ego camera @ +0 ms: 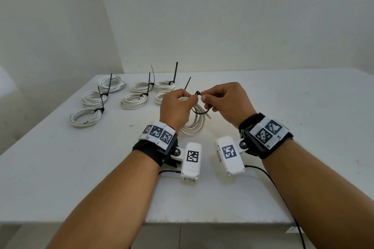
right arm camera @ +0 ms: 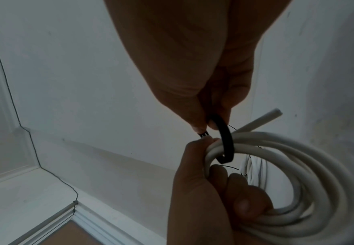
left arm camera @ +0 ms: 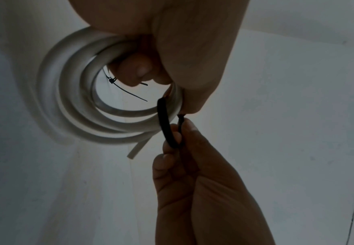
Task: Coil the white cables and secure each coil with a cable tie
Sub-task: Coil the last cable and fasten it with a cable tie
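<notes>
Above the middle of the table, my left hand (ego camera: 182, 101) grips a coil of white cable (ego camera: 193, 125); the coil hangs from the curled fingers, with one cut end (right arm camera: 276, 113) sticking out. A black cable tie (ego camera: 199, 111) loops around the strands beside the left fingers. My right hand (ego camera: 206, 97) pinches the tie near its head (ego camera: 197, 93) between thumb and forefinger. The right wrist view shows the tie (right arm camera: 227, 137) arching over the coil (right arm camera: 297, 165). From the left wrist, the tie (left arm camera: 165, 126) runs from the coil (left arm camera: 66, 102) into the right fingertips (left arm camera: 182, 131).
Several white coils, each bound with a black tie whose tail sticks up, lie at the back left of the white table (ego camera: 283, 127), such as one coil (ego camera: 86, 118) and another coil (ego camera: 139, 86). White walls stand behind the table. Its front edge (ego camera: 202, 223) is near me.
</notes>
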A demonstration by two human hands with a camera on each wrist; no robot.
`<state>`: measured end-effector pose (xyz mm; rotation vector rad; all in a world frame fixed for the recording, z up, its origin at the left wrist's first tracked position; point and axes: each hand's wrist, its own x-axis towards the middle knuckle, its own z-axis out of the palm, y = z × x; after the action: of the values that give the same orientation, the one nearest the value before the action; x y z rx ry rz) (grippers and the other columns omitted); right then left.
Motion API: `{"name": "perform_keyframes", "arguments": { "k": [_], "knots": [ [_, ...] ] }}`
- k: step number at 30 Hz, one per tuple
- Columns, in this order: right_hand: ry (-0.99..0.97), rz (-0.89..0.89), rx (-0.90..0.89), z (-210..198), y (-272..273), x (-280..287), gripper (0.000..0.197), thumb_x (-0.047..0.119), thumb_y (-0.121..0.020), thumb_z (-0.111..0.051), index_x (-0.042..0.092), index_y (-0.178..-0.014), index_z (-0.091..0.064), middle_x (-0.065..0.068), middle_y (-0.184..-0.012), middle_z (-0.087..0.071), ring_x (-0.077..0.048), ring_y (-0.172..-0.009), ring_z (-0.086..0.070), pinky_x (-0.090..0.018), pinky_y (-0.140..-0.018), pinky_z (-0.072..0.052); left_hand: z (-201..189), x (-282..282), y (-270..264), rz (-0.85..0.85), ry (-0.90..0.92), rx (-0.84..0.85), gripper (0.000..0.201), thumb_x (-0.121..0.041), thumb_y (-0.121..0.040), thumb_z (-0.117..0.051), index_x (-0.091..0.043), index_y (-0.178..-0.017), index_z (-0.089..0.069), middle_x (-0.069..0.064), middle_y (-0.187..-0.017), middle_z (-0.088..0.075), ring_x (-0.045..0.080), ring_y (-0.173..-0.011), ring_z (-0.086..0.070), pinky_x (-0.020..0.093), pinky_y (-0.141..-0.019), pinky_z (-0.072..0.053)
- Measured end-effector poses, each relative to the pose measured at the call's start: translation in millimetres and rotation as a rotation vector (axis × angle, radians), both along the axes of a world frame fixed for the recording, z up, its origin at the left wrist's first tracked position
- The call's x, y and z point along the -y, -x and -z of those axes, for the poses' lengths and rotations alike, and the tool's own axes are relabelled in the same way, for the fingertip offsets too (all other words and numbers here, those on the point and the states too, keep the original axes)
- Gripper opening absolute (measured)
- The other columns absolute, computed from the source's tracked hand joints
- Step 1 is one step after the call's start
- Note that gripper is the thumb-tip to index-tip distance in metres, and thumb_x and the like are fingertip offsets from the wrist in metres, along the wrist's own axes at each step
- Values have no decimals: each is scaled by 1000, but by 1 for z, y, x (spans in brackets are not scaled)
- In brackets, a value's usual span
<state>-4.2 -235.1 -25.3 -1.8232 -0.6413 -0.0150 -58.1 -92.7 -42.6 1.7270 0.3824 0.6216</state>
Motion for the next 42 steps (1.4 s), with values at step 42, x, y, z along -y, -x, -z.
{"name": "perform_keyframes", "arguments": {
  "k": [42],
  "knots": [
    [-145,-182,-335,-8,-11,11,23,29,-95,-65,12,-81,-71,-1,-70,-54,-11,-60,-48,-22,-50,-38,-12,8,14,314,23,56,11,-8,-88,-67,-9,-78,-70,2,-58,-56,10,-43,-37,23,-45,-30]
  ]
}}
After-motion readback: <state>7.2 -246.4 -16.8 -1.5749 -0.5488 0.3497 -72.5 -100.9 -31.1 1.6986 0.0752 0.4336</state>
